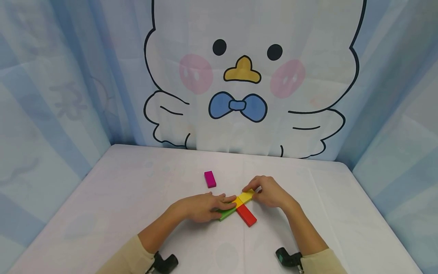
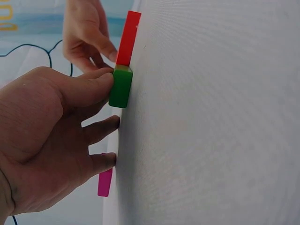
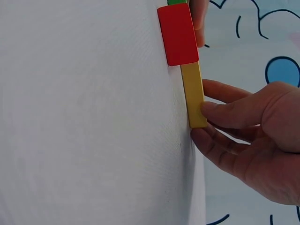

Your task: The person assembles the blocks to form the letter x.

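Note:
On the white tabletop, several coloured blocks touch one another under my hands. My left hand (image 1: 203,207) rests over the green block (image 1: 227,214), fingers stretched onto the orange block (image 1: 237,202) beside it. In the left wrist view, its thumb touches the green block's upper edge and two fingertips reach the table. My right hand (image 1: 270,191) pinches the yellow block (image 1: 246,196) at its outer end, against the orange one. A red block (image 1: 246,215) extends toward me from where the others meet. The left fingers hide part of the green and orange blocks.
A magenta block (image 1: 210,179) lies apart, beyond my left hand. Behind the table (image 1: 154,171) hangs a curtain (image 1: 239,133) with a cartoon bird; blue-and-white curtains stand at both sides. Dark wrist cameras sit at both sleeves.

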`<state>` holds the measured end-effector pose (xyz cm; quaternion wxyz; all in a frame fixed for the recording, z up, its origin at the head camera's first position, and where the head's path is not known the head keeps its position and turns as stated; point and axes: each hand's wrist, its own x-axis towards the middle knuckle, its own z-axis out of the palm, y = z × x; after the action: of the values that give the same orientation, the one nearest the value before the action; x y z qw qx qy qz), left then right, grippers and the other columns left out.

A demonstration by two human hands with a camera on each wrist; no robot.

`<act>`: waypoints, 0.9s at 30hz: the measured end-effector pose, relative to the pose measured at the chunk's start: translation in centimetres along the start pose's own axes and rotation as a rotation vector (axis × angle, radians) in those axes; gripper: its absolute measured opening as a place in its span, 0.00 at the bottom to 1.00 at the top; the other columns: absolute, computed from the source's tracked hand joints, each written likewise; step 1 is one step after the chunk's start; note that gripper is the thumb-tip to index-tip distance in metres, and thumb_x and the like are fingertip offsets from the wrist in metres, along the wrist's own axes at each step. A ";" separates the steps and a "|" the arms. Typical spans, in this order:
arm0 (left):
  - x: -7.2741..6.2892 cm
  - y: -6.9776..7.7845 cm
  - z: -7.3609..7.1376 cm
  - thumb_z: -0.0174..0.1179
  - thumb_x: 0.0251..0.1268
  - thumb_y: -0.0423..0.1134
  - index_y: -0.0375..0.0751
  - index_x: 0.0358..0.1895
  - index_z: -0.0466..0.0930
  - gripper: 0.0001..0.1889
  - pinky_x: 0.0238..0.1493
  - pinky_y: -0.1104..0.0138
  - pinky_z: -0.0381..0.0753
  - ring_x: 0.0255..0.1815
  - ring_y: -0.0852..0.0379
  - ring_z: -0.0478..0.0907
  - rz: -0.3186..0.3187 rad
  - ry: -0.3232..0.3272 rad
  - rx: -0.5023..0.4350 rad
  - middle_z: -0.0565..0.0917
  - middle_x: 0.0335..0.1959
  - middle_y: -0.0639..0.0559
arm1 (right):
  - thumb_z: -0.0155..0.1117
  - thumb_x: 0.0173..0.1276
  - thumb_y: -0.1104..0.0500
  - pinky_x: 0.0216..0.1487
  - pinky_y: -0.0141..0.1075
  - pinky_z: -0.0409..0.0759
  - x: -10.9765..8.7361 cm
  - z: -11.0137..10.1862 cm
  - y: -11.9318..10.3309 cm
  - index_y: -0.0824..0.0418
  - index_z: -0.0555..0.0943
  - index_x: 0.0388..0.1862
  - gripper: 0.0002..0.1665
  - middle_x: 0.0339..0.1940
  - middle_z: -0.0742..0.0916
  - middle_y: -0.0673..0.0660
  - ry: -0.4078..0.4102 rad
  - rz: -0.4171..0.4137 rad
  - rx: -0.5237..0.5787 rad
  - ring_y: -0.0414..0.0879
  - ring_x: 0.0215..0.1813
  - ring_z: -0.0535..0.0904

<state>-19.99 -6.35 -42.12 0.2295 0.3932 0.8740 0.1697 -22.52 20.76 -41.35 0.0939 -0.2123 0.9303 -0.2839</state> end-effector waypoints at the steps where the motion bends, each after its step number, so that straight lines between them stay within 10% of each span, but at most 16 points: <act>1: 0.0 0.0 0.0 0.57 0.79 0.42 0.65 0.80 0.64 0.30 0.83 0.45 0.55 0.85 0.54 0.55 -0.001 0.000 -0.002 0.58 0.84 0.69 | 0.66 0.65 0.73 0.51 0.40 0.86 0.0 0.0 0.0 0.55 0.92 0.48 0.19 0.48 0.89 0.52 0.000 0.001 0.001 0.49 0.51 0.82; 27: 0.0 -0.1 0.0 0.57 0.79 0.42 0.65 0.80 0.64 0.30 0.83 0.44 0.55 0.86 0.54 0.55 -0.001 -0.008 -0.022 0.58 0.84 0.68 | 0.66 0.65 0.73 0.49 0.40 0.87 0.0 0.0 0.0 0.55 0.92 0.48 0.19 0.49 0.89 0.52 -0.014 0.023 0.017 0.48 0.50 0.81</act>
<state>-20.07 -6.39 -42.14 0.2374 0.3910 0.8713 0.1777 -22.53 20.77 -41.37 0.1055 -0.2026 0.9296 -0.2893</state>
